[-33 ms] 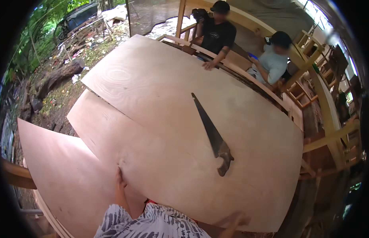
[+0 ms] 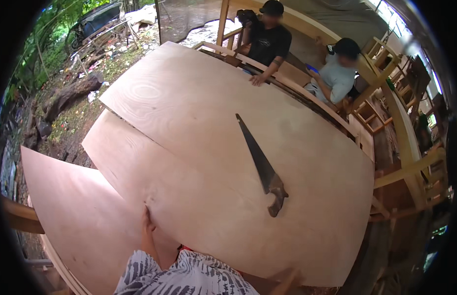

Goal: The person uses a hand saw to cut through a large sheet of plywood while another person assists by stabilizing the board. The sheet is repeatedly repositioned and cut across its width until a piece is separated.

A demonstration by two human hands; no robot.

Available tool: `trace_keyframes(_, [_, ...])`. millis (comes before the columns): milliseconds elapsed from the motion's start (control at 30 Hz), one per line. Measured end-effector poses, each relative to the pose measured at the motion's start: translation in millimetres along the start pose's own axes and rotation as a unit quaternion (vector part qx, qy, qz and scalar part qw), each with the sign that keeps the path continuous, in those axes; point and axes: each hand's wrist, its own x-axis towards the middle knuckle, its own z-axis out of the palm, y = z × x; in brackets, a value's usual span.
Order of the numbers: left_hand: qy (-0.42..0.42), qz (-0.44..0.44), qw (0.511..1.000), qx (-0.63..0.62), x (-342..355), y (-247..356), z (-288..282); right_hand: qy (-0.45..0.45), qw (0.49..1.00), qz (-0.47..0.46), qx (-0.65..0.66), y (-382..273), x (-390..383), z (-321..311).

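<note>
A large pale plywood sheet (image 2: 208,182) lies in front of me, with a handsaw (image 2: 262,169) resting on it. The saw's dark blade points away and its worn wooden handle faces me; neither hand touches it. My left hand (image 2: 148,221) is closed on the sheet's near left edge, part of its fingers hidden. Close to the near right edge, my right hand (image 2: 289,278) is smeared by motion, so its fingers cannot be made out. Another plywood sheet (image 2: 81,216) slopes at the left, beside my left arm.
Across the sheet a person in black (image 2: 270,42) rests a hand on its far edge and holds a camera (image 2: 246,18). A second person in a grey shirt (image 2: 336,73) holds a blue phone. Wooden framing (image 2: 405,132) stands at right; a log (image 2: 73,96) lies outside at left.
My right hand has shifted slightly near the sheet's close edge. The whole view has moved by a hair; the saw and my left hand stay in place.
</note>
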Motion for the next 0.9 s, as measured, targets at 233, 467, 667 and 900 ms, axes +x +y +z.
trace_keyframes(233, [0.008, 0.028, 0.998, 0.062, 12, -4, -2, -0.015, 0.886, 0.356, 0.298, 90, -16, -59])
trace_keyframes(467, [0.03, 0.017, 0.997, 0.074, 0, 18, -30, -0.077, 0.909, 0.285, 0.293, 115, -23, -79])
trace_keyframes(667, [-0.013, 0.021, 0.996, 0.085, 17, 14, -18, -0.076, 0.906, 0.31, 0.277, 164, 0, -75])
trace_keyframes(900, [0.0, -0.013, 0.999, 0.043, 17, 5, -9, -0.095, 0.929, 0.349, 0.084, 142, 13, -61])
